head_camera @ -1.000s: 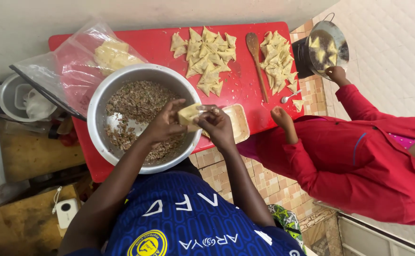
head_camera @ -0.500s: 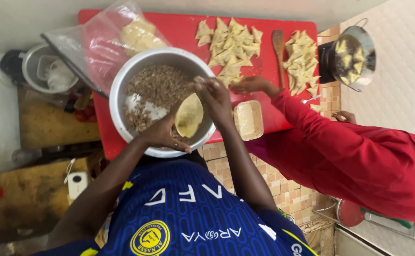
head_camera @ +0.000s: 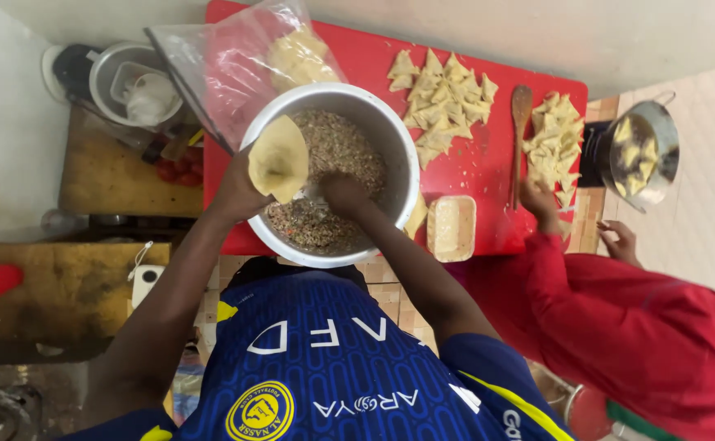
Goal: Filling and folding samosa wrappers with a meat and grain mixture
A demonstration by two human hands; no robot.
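Note:
My left hand (head_camera: 239,192) holds a pastry sheet folded into an open cone (head_camera: 278,160) above the left rim of a large metal bowl (head_camera: 407,155). The bowl holds a brown minced filling (head_camera: 333,135). My right hand (head_camera: 344,193) is down in that filling with its fingers curled into the mix; whether it holds any is hidden. The bowl stands on a red table (head_camera: 488,184).
Folded pastry triangles lie in two piles (head_camera: 443,98) (head_camera: 558,143) with a wooden spoon (head_camera: 521,135) between them. A small rectangular tub (head_camera: 451,227) sits beside the bowl, a plastic bag of pastry (head_camera: 235,65) behind it. A person in red reaches a hand (head_camera: 541,200) to the right pile, near a pot (head_camera: 639,151).
Both my hands were shaping the pastry together over the bowl. Now my left hand holds the cone alone at the bowl's left rim, and my right hand has dropped into the filling.

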